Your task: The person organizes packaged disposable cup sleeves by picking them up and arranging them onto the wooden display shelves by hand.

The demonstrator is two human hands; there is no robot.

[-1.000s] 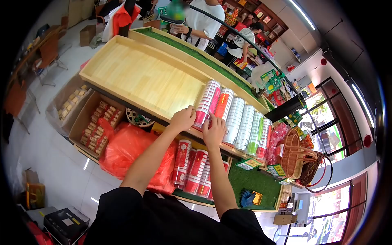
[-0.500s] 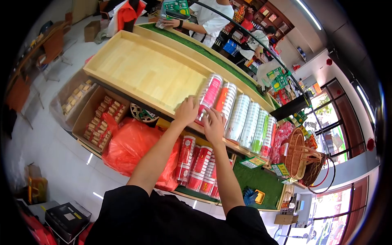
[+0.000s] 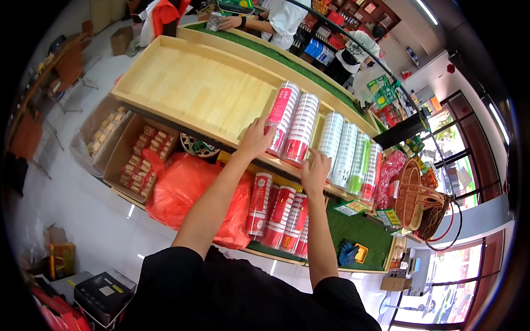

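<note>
My left hand [image 3: 256, 138] lies against the lower left side of a clear tube with a pink-red label [image 3: 281, 110], its fingers extended rather than wrapped round it. Beside that leans a second tube of stacked white discs, red at its lower end [image 3: 296, 146], touching the first. My right hand [image 3: 316, 172] is at the lower right of the second tube, fingers bent and slightly apart, by the tray's front edge. Across a gap stand white tubes [image 3: 331, 135], then a green-labelled tube [image 3: 359, 165] and a red one [image 3: 371, 174]. All lie tilted in the wooden tray [image 3: 182, 83].
Below the tray are a red plastic bag [image 3: 193, 193], a carton of small packs [image 3: 141, 165] and more red tubes [image 3: 259, 204]. Price cards [image 3: 352, 207] and wicker baskets [image 3: 408, 187] stand to the right. Across the counter, a person's hand [image 3: 229, 22] holds a package.
My right hand has moved right, off the first tube. The second tube now shows white discs instead of its orange-red label, and a wider gap separates it from the white tubes.
</note>
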